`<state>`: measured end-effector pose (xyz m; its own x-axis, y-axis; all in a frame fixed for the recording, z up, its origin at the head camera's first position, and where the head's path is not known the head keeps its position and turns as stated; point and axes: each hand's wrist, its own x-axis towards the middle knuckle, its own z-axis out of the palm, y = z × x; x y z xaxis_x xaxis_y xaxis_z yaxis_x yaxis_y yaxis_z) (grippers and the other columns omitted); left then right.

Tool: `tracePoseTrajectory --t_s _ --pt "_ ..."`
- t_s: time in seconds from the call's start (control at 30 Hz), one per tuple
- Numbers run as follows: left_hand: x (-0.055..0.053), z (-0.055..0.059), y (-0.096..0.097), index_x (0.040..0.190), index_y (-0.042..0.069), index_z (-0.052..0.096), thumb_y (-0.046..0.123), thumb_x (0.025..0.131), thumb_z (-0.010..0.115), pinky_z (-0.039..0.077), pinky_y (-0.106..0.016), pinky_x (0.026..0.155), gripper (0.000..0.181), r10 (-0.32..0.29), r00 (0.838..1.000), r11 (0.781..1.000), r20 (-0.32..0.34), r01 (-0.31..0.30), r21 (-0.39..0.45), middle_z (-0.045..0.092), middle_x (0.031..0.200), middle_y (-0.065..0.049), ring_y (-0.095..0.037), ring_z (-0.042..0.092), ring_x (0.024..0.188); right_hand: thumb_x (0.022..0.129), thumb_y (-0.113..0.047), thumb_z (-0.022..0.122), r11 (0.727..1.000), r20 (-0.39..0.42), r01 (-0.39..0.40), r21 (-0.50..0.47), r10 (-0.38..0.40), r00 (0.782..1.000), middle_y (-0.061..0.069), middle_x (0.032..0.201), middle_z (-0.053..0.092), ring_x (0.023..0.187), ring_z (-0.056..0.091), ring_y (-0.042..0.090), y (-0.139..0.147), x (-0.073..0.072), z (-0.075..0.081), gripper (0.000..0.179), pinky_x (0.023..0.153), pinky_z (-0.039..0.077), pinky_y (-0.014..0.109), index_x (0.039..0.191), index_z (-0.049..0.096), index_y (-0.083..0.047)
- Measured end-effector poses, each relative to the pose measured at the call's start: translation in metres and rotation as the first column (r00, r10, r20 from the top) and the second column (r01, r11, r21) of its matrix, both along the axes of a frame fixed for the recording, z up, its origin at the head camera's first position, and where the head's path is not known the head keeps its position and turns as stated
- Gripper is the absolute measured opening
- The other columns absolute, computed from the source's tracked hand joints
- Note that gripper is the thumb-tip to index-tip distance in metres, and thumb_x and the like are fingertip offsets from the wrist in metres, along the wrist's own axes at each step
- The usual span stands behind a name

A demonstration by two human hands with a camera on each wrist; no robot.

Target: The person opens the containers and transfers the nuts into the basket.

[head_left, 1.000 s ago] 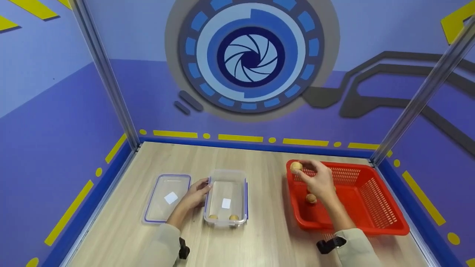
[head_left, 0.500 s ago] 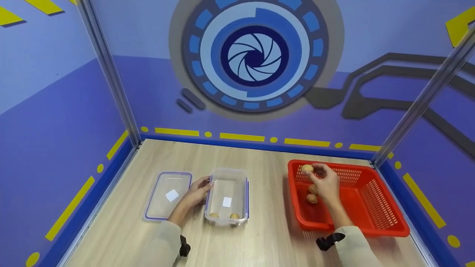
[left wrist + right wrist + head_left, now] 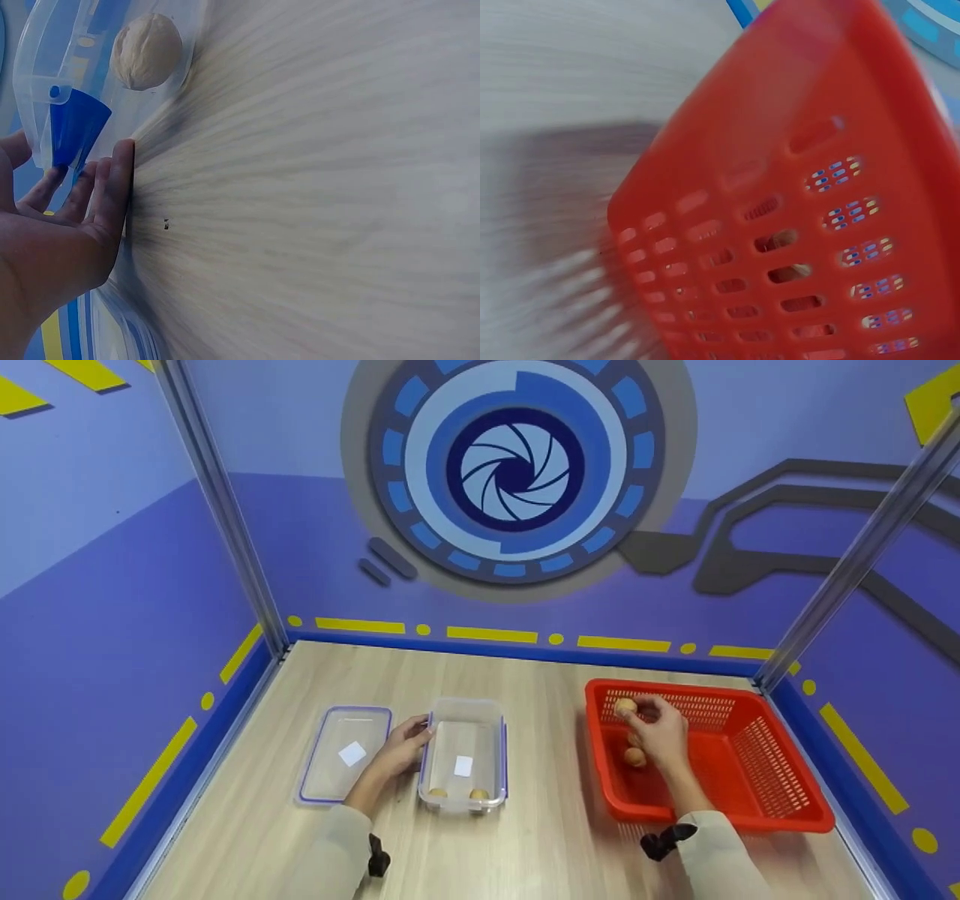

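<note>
My right hand (image 3: pixel 661 735) pinches a walnut (image 3: pixel 625 707) between thumb and fingers, over the far left corner of the red plastic basket (image 3: pixel 750 814). Two more walnuts are partly visible in the basket, the nearer walnut (image 3: pixel 634 757) beside my wrist. My left hand (image 3: pixel 401 748) holds the left side of a clear food container (image 3: pixel 465 739), its thumb at the rim. In the left wrist view, the fingers of that hand (image 3: pixel 82 202) lie by the blue latch (image 3: pixel 77 127), and a walnut (image 3: pixel 147 51) shows through the container wall. Two walnuts lie at the container's near end.
A clear lid (image 3: pixel 346 731) with a blue edge and white label lies left of the container. Walls with metal corner posts enclose the wooden table (image 3: pixel 540 840). The basket's slotted wall (image 3: pixel 765 247) fills much of the right wrist view.
My right hand has moved a little to the right with the walnut, from the basket's left rim to inside its far left corner. The left hand keeps its hold on the container.
</note>
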<state>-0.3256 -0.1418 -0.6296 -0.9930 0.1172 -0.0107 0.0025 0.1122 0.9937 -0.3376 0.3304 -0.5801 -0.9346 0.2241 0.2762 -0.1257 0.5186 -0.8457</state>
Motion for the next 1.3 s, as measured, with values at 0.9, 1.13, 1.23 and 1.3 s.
tracePoseTrajectory --t_s 0.9,1.13,1.23,1.3 --pt "0.0046 0.0051 0.0034 0.149 -0.015 0.043 0.007 0.110 0.053 0.044 -0.057 0.114 0.046 -0.013 1.000 1.000 0.002 0.013 -0.012 0.054 0.143 -0.039 -0.047 0.056 0.132 0.097 -0.023 0.081 0.995 0.046 -0.010 0.098 0.006 0.999 0.016 0.113 0.075 0.103 0.068 0.027 0.0054 0.0027 -0.0021 0.035 0.080 0.047 0.012 0.124 0.072 -0.003" --pt "0.0029 0.0025 0.0005 0.152 -0.011 0.043 0.008 0.110 0.052 0.043 -0.057 0.115 0.047 -0.026 0.999 1.000 0.031 0.026 0.004 0.053 0.147 -0.037 -0.047 0.053 0.136 0.097 -0.025 0.081 0.994 0.061 -0.005 0.105 -0.002 0.998 0.016 0.113 0.074 0.103 0.067 0.026 0.0054 0.0018 -0.0017 0.036 0.080 0.048 0.014 0.125 0.072 -0.004" --pt "0.0026 0.0027 -0.0022 0.153 -0.010 0.043 0.010 0.110 0.053 0.043 -0.057 0.116 0.048 -0.021 0.999 1.000 0.038 0.021 -0.007 0.053 0.147 -0.036 -0.046 0.053 0.137 0.097 -0.027 0.081 0.995 0.076 -0.015 0.099 0.008 0.997 0.016 0.115 0.074 0.105 0.067 0.026 0.0036 0.0002 -0.0014 0.037 0.080 0.048 0.014 0.126 0.071 -0.005" --pt "0.0020 0.0025 -0.0038 0.152 -0.010 0.044 0.010 0.110 0.054 0.043 -0.056 0.115 0.048 -0.019 0.999 1.000 0.032 0.019 -0.006 0.054 0.146 -0.035 -0.046 0.054 0.136 0.097 -0.027 0.080 0.995 0.086 -0.019 0.098 0.011 0.996 0.016 0.116 0.074 0.106 0.068 0.027 0.0022 -0.0006 -0.0018 0.038 0.081 0.048 0.014 0.126 0.071 -0.005"
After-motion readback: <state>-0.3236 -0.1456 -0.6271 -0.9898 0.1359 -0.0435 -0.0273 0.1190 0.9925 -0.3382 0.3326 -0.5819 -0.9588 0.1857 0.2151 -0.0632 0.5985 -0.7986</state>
